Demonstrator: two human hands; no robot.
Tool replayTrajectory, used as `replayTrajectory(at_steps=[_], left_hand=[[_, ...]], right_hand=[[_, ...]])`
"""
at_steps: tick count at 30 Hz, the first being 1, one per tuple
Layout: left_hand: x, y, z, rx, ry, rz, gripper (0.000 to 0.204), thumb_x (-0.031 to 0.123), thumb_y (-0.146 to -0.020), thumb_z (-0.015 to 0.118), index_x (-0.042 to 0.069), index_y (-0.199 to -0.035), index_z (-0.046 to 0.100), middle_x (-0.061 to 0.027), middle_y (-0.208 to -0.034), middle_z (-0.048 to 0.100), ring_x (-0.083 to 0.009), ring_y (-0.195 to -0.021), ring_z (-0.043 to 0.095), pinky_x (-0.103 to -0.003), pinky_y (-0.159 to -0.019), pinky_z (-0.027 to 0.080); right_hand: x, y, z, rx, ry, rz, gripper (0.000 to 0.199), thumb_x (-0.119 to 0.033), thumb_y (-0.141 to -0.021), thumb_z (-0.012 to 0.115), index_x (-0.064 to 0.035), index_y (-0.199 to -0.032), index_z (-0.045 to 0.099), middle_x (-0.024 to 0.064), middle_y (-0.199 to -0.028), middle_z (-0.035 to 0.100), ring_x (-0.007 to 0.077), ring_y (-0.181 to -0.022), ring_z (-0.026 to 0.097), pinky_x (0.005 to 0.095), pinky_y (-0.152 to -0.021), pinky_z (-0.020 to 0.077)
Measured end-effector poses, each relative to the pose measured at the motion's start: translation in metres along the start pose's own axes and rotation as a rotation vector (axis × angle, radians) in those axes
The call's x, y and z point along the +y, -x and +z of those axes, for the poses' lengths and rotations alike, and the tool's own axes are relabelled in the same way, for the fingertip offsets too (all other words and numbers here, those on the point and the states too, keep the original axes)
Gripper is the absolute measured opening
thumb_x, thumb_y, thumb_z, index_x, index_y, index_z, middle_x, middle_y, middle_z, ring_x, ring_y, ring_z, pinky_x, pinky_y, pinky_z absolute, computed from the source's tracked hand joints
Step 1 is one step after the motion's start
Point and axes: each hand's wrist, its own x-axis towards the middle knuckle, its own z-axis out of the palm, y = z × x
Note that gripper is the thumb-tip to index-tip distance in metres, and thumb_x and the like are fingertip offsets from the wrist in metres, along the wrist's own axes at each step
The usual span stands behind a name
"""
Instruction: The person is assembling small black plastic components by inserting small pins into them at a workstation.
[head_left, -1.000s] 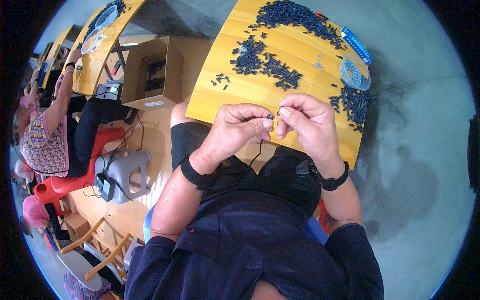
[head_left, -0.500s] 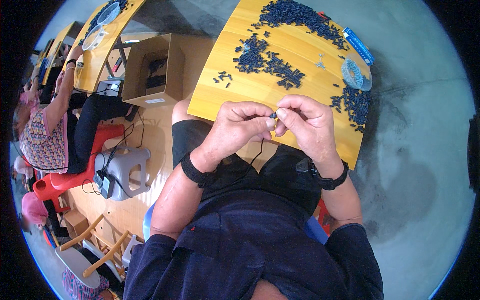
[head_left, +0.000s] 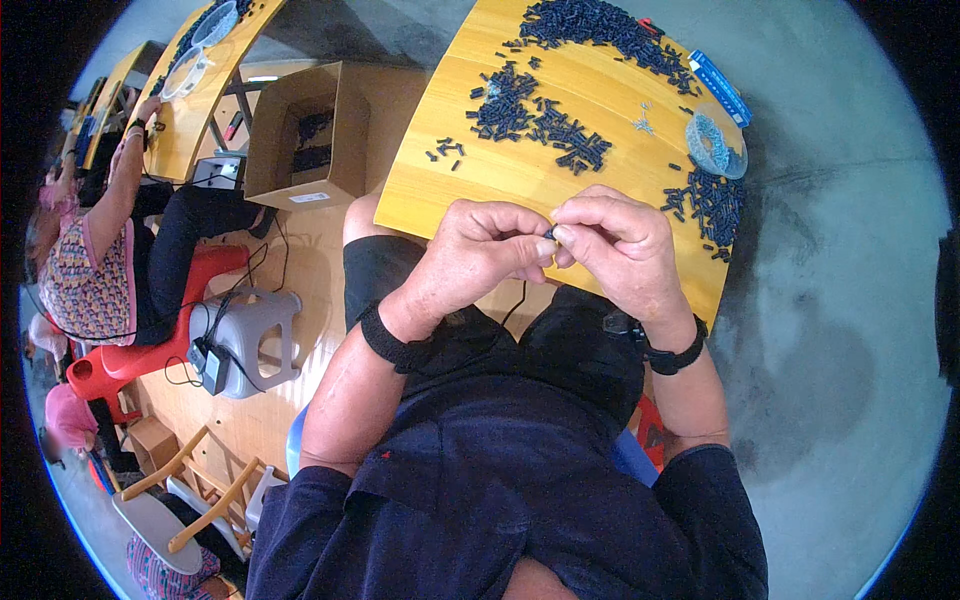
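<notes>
Above the near edge of the yellow table (head_left: 430,125), my left hand (head_left: 480,250) and my right hand (head_left: 625,250) meet fingertip to fingertip. Both are closed in a pinch around a small dark cylindrical piece (head_left: 549,234), mostly covered by the fingers. Similar black pieces lie beyond the hands in a middle heap (head_left: 505,105), a far heap (head_left: 590,32) and a right-hand heap (head_left: 715,205). A clear tub (head_left: 735,160) at the right edge contains tiny light-blue parts. Some tiny pale parts (head_left: 643,121) are scattered loose on the tabletop.
A blue box (head_left: 720,88) lies along the table's right edge, near a red object (head_left: 650,27). To the left stand an open carton (head_left: 350,140), a grey stool (head_left: 245,345) with cables, and a red stool (head_left: 160,340) under another person (head_left: 90,270) working at a separate table.
My hands stay pinched together with the small piece, shifted very slightly to the right. The right wrist has moved a little outward. At the left, the other person's hand has moved slightly.
</notes>
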Motion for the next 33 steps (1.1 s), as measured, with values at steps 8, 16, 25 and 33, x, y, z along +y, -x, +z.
replayTrajectory(at_steps=[8, 16, 25, 33], left_hand=[[-0.006, -0.003, -0.001, -0.039, 0.013, 0.026, 0.013, 0.008, -0.087, 0.061, -0.003, -0.092, 0.064, -0.0059, -0.077, 0.065, -0.0106, -0.068, 0.062, -0.024, -0.064, 0.052], [0.000, -0.002, 0.001, -0.059, -0.013, 0.027, 0.014, 0.009, -0.087, 0.061, -0.003, -0.094, 0.064, -0.0058, -0.081, 0.065, -0.0105, -0.069, 0.062, -0.023, -0.065, 0.052], [0.004, 0.000, 0.000, -0.082, -0.020, 0.021, 0.013, 0.008, -0.086, 0.063, -0.003, -0.093, 0.064, -0.0050, -0.078, 0.065, -0.0096, -0.068, 0.061, -0.022, -0.062, 0.051], [0.006, 0.001, 0.002, -0.081, -0.015, 0.015, 0.012, 0.008, -0.086, 0.063, -0.003, -0.092, 0.065, -0.0040, -0.077, 0.065, -0.0085, -0.066, 0.060, -0.021, -0.061, 0.050]], right_hand=[[0.002, 0.002, -0.004, -0.040, -0.072, -0.034, 0.008, 0.000, -0.086, 0.058, 0.0043, -0.091, 0.062, 0.0067, -0.080, 0.059, 0.0086, -0.063, 0.060, 0.0195, -0.056, 0.0482], [0.001, -0.001, -0.006, -0.017, -0.213, 0.175, 0.008, -0.004, -0.087, 0.059, 0.0033, -0.088, 0.062, 0.0037, -0.072, 0.061, 0.0084, -0.059, 0.059, 0.0205, -0.053, 0.0489], [-0.002, -0.003, -0.011, -0.062, -0.380, 0.344, 0.007, -0.004, -0.085, 0.061, 0.0032, -0.086, 0.061, 0.0043, -0.071, 0.062, 0.0087, -0.056, 0.059, 0.0209, -0.050, 0.0488], [-0.009, 0.001, -0.006, -0.074, -0.231, 0.282, 0.008, -0.004, -0.085, 0.060, 0.0024, -0.090, 0.062, 0.0034, -0.072, 0.062, 0.0074, -0.059, 0.059, 0.0202, -0.053, 0.0489]])
